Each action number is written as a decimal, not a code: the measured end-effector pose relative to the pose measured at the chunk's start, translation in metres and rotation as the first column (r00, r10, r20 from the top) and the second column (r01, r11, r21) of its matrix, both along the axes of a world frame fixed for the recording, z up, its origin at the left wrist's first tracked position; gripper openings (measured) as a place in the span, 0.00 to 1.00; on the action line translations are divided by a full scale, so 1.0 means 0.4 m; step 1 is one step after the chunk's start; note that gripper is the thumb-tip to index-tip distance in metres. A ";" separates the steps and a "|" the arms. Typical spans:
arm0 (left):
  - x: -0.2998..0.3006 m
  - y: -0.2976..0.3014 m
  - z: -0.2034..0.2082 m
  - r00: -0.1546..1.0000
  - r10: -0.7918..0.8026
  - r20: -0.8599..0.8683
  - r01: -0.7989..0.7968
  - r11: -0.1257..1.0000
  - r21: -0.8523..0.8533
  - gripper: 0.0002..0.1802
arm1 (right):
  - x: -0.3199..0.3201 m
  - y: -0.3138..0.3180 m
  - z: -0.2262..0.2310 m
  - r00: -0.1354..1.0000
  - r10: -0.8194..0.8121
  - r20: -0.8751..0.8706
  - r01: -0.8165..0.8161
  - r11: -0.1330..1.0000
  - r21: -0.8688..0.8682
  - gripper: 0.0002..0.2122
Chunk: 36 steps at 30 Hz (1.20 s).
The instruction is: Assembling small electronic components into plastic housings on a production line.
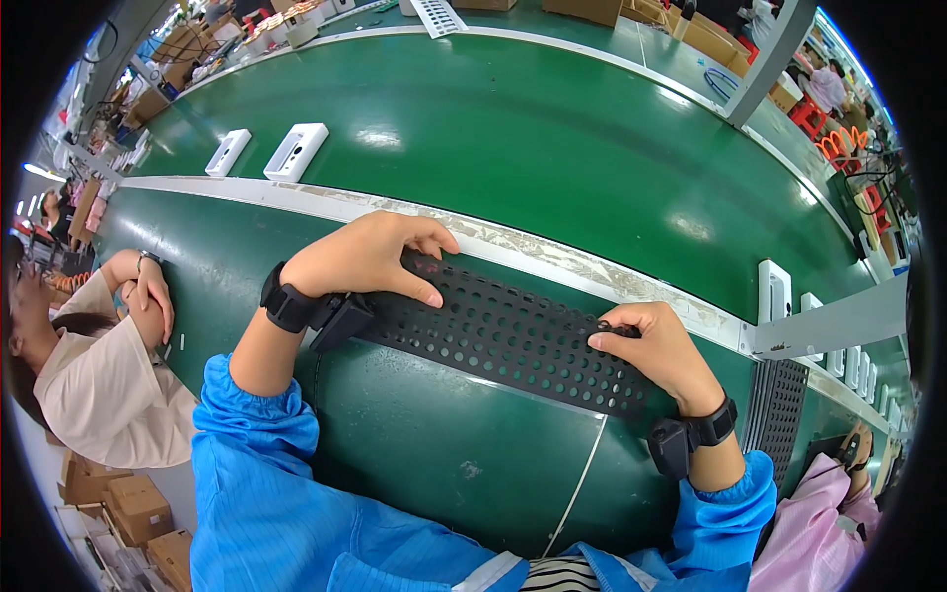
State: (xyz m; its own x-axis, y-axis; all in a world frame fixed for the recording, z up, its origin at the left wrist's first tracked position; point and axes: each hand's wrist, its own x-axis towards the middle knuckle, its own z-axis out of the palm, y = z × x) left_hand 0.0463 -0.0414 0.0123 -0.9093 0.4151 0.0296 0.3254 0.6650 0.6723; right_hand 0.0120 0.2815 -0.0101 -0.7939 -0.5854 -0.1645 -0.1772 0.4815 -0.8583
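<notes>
A long black tray (503, 331) with rows of round holes lies across the bench in front of me, slanting down to the right. At its far left part my left hand (370, 259) has the thumb over the holed face and the fingers bent around the far edge. My right hand (656, 345) pinches the far edge near the right end, thumb on my side. Both hands are closed on the tray. Black devices are strapped to both my wrists, and the left one (340, 322) partly covers the tray's left end.
Beyond a pale rail (552, 259) runs a green conveyor surface (513, 128) bearing white rectangular housings (296, 153). More black holed trays (779, 414) are stacked at right, beside a grey post (838, 321). A co-worker's folded arms (148, 296) rest on the bench at left; another person's pink sleeve (819, 513) shows at lower right.
</notes>
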 end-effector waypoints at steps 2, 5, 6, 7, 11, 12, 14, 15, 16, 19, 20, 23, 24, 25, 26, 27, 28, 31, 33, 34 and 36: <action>0.011 0.001 -0.004 1.000 0.029 0.006 -0.029 0.999 0.027 0.18 | -0.001 0.000 0.006 1.000 -0.007 0.022 0.007 1.000 0.000 0.06; 0.023 0.003 -0.006 0.996 0.086 0.022 -0.087 0.992 0.087 0.16 | 0.001 0.000 0.008 0.999 -0.012 0.035 0.011 1.000 0.004 0.06; 0.024 0.005 -0.004 0.994 0.097 0.041 -0.100 0.992 0.078 0.15 | 0.001 0.001 0.006 0.999 -0.024 0.038 0.024 1.000 0.007 0.05; 0.024 0.007 0.001 0.992 0.107 0.060 -0.111 0.992 0.068 0.14 | 0.002 -0.001 0.008 0.998 -0.038 0.042 0.038 0.999 0.010 0.05; 0.031 0.003 0.012 0.980 0.147 0.133 -0.161 0.982 0.097 0.12 | 0.003 -0.012 0.015 0.997 -0.047 0.067 0.047 0.999 0.009 0.05; 0.031 0.003 0.011 0.975 0.156 0.158 -0.176 0.977 0.118 0.11 | 0.004 -0.013 0.016 0.997 -0.047 0.066 0.046 0.999 0.011 0.05; 0.031 0.001 0.002 0.964 0.161 0.213 -0.199 0.964 0.174 0.11 | 0.005 -0.015 0.018 0.994 -0.058 0.088 0.057 0.998 0.009 0.05; 0.030 0.000 -0.003 0.950 0.161 0.267 -0.224 0.948 0.225 0.11 | 0.005 -0.015 0.019 0.993 -0.063 0.099 0.063 0.998 0.008 0.05; 0.030 0.000 -0.006 0.934 0.158 0.321 -0.251 0.928 0.273 0.11 | 0.005 -0.014 0.019 0.993 -0.063 0.098 0.063 0.998 0.009 0.05; 0.028 -0.002 -0.007 0.930 0.147 0.337 -0.232 0.945 0.230 0.11 | 0.004 -0.009 0.012 0.994 -0.059 0.090 0.059 0.998 0.004 0.05; 0.027 -0.003 -0.007 0.928 0.142 0.345 -0.222 0.953 0.207 0.11 | 0.004 -0.008 0.012 0.994 -0.058 0.091 0.058 0.998 0.004 0.05; 0.028 -0.016 -0.011 0.962 0.080 0.261 -0.124 0.980 0.155 0.12 | 0.003 -0.006 0.015 0.998 -0.038 0.040 0.036 0.999 0.033 0.05; 0.029 -0.020 -0.011 0.975 0.046 0.219 -0.075 0.989 0.126 0.13 | 0.003 -0.005 0.015 0.999 -0.036 0.039 0.035 0.999 0.031 0.05; 0.029 -0.024 -0.007 0.975 0.048 0.218 -0.076 0.989 0.125 0.13 | 0.002 -0.004 0.015 0.999 -0.037 0.036 0.036 0.999 0.035 0.04; 0.031 -0.028 0.000 0.966 0.076 0.248 -0.111 0.985 0.129 0.14 | 0.001 -0.002 0.015 0.999 -0.038 0.032 0.037 0.999 0.038 0.04; 0.032 -0.030 0.006 0.954 0.105 0.279 -0.147 0.980 0.132 0.14 | 0.000 0.000 0.014 0.999 -0.038 0.029 0.037 0.998 0.042 0.04; 0.033 -0.032 0.008 0.941 0.134 0.310 -0.182 0.974 0.135 0.15 | -0.001 0.001 0.013 0.999 -0.035 0.029 0.034 0.999 0.041 0.04; 0.026 -0.030 0.000 0.933 0.164 0.321 -0.222 0.963 0.152 0.15 | -0.003 0.003 0.009 0.995 -0.062 0.082 0.061 0.998 0.020 0.04; 0.023 -0.033 -0.005 0.929 0.178 0.324 -0.239 0.957 0.162 0.15 | -0.003 0.003 0.012 0.995 -0.058 0.076 0.056 0.998 0.024 0.04; 0.023 -0.037 -0.009 0.930 0.164 0.329 -0.246 0.942 0.228 0.15 | -0.003 0.002 0.012 0.996 -0.056 0.072 0.054 0.998 0.028 0.04; 0.025 -0.043 -0.013 0.932 0.135 0.337 -0.259 0.898 0.355 0.15 | -0.003 0.003 0.013 0.996 -0.051 0.066 0.049 0.998 0.033 0.04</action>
State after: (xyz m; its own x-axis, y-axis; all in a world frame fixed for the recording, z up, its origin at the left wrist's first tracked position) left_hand 0.0562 -0.0586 0.0072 -0.9622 0.2373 -0.1333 -0.0403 0.3603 0.9320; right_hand 0.0109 0.2828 -0.0050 -0.8085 -0.5391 -0.2362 -0.0946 0.5151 -0.8519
